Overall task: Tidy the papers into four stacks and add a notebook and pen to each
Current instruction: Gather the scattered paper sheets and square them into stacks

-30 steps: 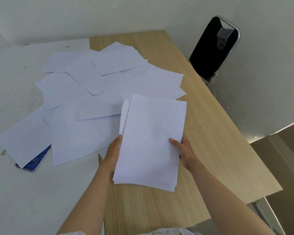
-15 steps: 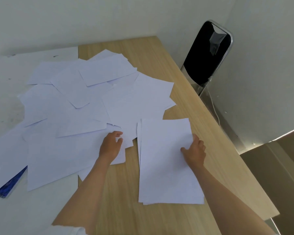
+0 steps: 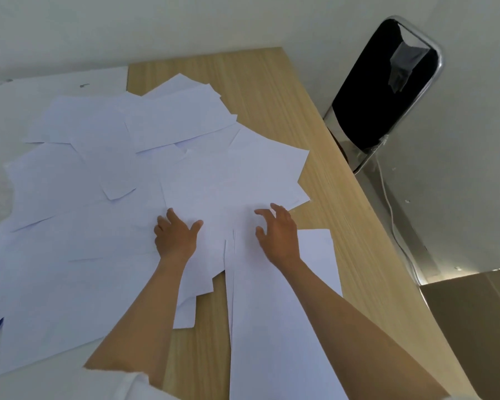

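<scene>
On the wooden table (image 3: 286, 90), the left hand (image 3: 175, 236) rests with spread fingers on the scattered papers (image 3: 145, 157) at the table's middle, while the right hand (image 3: 277, 233) hovers open, fingers loosely curved, gripping nothing, just beyond the gathered stack (image 3: 274, 327) at the table's near edge.

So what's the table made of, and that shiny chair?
The table looks like pale wood, maybe laminate: straight grain lines, matte finish. The chair seems to have a polished metal frame, mirror-bright along its rim, round a black back, perhaps padded; I can't tell.
</scene>
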